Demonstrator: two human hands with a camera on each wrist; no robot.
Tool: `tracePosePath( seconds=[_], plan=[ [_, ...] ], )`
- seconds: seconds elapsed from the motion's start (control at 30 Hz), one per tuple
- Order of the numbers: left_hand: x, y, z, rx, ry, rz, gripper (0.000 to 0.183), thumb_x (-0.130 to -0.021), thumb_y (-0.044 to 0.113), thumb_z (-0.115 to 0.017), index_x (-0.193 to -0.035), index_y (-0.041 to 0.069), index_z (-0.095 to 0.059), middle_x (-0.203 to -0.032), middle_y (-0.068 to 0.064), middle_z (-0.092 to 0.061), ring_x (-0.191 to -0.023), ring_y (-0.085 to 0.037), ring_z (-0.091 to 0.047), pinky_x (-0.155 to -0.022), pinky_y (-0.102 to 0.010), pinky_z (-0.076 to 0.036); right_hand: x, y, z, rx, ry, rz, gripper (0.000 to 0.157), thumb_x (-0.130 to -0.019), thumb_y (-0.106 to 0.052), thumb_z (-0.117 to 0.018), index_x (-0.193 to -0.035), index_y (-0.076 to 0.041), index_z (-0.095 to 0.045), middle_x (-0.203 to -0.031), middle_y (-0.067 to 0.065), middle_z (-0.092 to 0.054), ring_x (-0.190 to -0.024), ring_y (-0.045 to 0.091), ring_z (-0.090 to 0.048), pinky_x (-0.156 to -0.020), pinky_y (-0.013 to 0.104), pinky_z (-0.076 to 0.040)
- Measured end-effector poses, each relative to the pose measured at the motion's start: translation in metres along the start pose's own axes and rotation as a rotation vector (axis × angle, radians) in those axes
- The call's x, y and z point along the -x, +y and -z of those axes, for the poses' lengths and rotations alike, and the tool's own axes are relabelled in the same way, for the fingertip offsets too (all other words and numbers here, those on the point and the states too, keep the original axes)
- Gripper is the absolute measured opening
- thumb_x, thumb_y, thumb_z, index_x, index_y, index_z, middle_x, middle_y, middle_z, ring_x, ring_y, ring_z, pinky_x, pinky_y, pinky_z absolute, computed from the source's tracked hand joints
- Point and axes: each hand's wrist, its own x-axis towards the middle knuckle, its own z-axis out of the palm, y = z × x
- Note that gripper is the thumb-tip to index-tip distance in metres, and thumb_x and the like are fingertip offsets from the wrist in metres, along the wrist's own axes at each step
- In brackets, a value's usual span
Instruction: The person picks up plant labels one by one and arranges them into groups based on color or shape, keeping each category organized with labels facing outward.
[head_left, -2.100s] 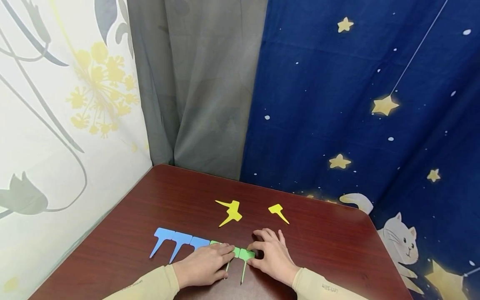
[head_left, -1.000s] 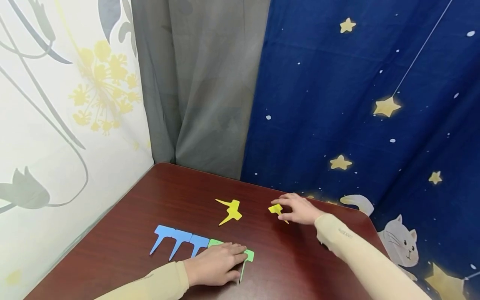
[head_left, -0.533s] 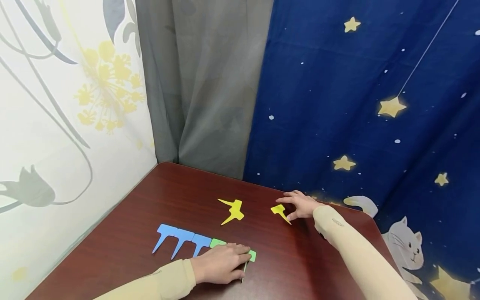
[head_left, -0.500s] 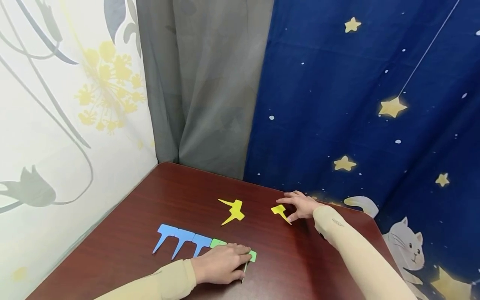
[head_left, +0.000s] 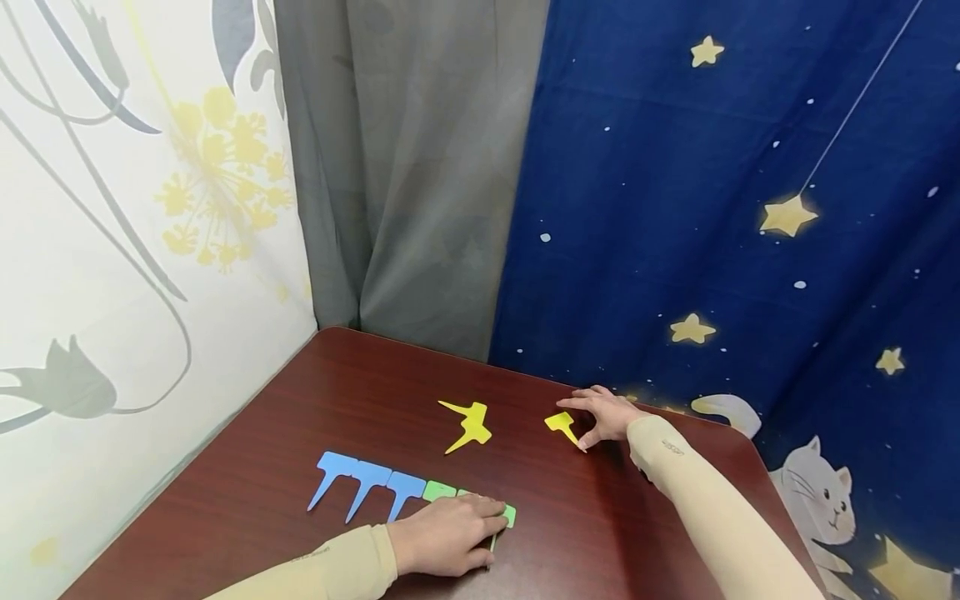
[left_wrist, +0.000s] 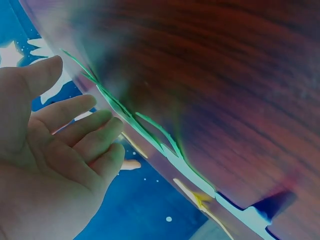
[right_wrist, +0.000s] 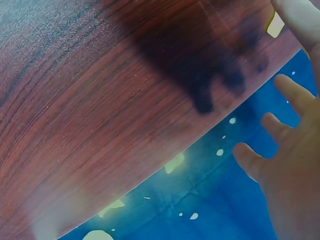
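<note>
My left hand lies over the green T-shaped plant labels, covering the middle of them with loosely bent fingers. Three blue plant labels continue that row leftward, edge to edge, stems toward me. At the far right, my right hand is beside a single yellow plant label, thumb at its stem tip and fingers spread beyond its head. Two more yellow plant labels lie together farther left. In the right wrist view, the right hand has its fingers extended and apart.
The dark red-brown wooden table has rounded corners. Behind it hang a grey curtain and a blue starry curtain. A white patterned curtain borders the left side.
My right hand left the green labels and reached to the lone yellow label, then shifted slightly right, its thumb now at the stem tip. My left hand stayed over the green labels.
</note>
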Motion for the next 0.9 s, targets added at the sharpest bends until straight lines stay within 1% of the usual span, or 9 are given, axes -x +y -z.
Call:
tracePosePath(
  seconds=[0.07,0.17,0.37,0.53,0.63,0.73,0.83,0.9],
  plan=[
    [0.0,0.0,-0.001,-0.005,-0.002,-0.003,0.05,-0.101,0.042,-0.06,-0.141,0.013,-0.06,-0.146,-0.004,-0.054,-0.134,-0.015,-0.051,-0.104,-0.029,-0.046,-0.002,0.002,-0.003,0.001,0.019,-0.014,0.086,-0.076,-0.044,-0.087,-0.151,-0.031,-0.048,-0.159,0.015,-0.034,-0.143,0.042,-0.027,-0.104,0.074,-0.029],
    [0.0,0.0,-0.001,-0.007,-0.006,-0.003,0.05,-0.101,0.042,-0.06,-0.142,0.013,-0.059,-0.146,-0.004,-0.053,-0.134,-0.015,-0.05,-0.105,-0.029,-0.045,-0.005,0.004,-0.006,-0.002,0.034,-0.013,0.087,-0.074,-0.046,-0.088,-0.151,-0.032,-0.049,-0.16,0.016,-0.033,-0.143,0.042,-0.027,-0.104,0.074,-0.028],
    [0.0,-0.001,-0.002,-0.008,-0.008,-0.011,0.05,-0.101,0.043,-0.059,-0.142,0.013,-0.059,-0.146,-0.004,-0.053,-0.133,-0.015,-0.051,-0.104,-0.029,-0.046,-0.006,0.006,-0.012,0.026,0.04,-0.011,0.086,-0.072,-0.046,-0.089,-0.148,-0.03,-0.053,-0.158,0.018,-0.034,-0.141,0.043,-0.03,-0.101,0.072,-0.033],
    [-0.001,-0.001,-0.003,-0.012,-0.003,-0.013,0.051,-0.101,0.043,-0.059,-0.142,0.013,-0.058,-0.146,-0.004,-0.053,-0.134,-0.015,-0.051,-0.104,-0.028,-0.045,-0.004,0.011,-0.017,-0.006,0.092,-0.034,0.087,-0.068,-0.05,-0.09,-0.145,-0.029,-0.056,-0.154,0.017,-0.039,-0.138,0.043,-0.034,-0.1,0.072,-0.034],
    [-0.001,0.0,-0.003,-0.016,-0.001,-0.016,0.051,-0.101,0.042,-0.059,-0.143,0.013,-0.058,-0.147,-0.004,-0.053,-0.134,-0.015,-0.05,-0.105,-0.028,-0.045,-0.003,0.016,-0.023,-0.032,0.131,-0.059,0.087,-0.066,-0.056,-0.089,-0.143,-0.03,-0.057,-0.147,0.012,-0.046,-0.131,0.038,-0.041,-0.098,0.066,-0.038],
    [-0.001,0.001,-0.003,-0.026,-0.001,-0.017,0.051,-0.101,0.042,-0.06,-0.143,0.013,-0.058,-0.147,-0.004,-0.053,-0.135,-0.015,-0.05,-0.106,-0.028,-0.044,-0.001,0.02,-0.029,-0.052,0.19,-0.071,0.086,-0.065,-0.06,-0.088,-0.14,-0.03,-0.059,-0.135,0.007,-0.052,-0.117,0.031,-0.047,-0.091,0.058,-0.044],
    [-0.001,0.002,-0.003,-0.039,-0.001,-0.015,0.051,-0.101,0.042,-0.06,-0.142,0.013,-0.058,-0.147,-0.004,-0.053,-0.135,-0.016,-0.049,-0.107,-0.029,-0.043,-0.001,0.022,-0.035,-0.059,0.262,-0.059,0.079,-0.067,-0.06,-0.087,-0.135,-0.029,-0.061,-0.122,0.004,-0.057,-0.103,0.025,-0.048,-0.084,0.049,-0.046],
    [-0.002,0.003,-0.002,-0.048,0.0,-0.013,0.052,-0.1,0.043,-0.061,-0.142,0.013,-0.058,-0.147,-0.004,-0.053,-0.136,-0.015,-0.049,-0.107,-0.029,-0.043,-0.002,0.022,-0.037,-0.064,0.305,-0.053,0.073,-0.068,-0.057,-0.088,-0.13,-0.028,-0.062,-0.113,0.001,-0.059,-0.096,0.021,-0.048,-0.079,0.042,-0.045]
  ],
)
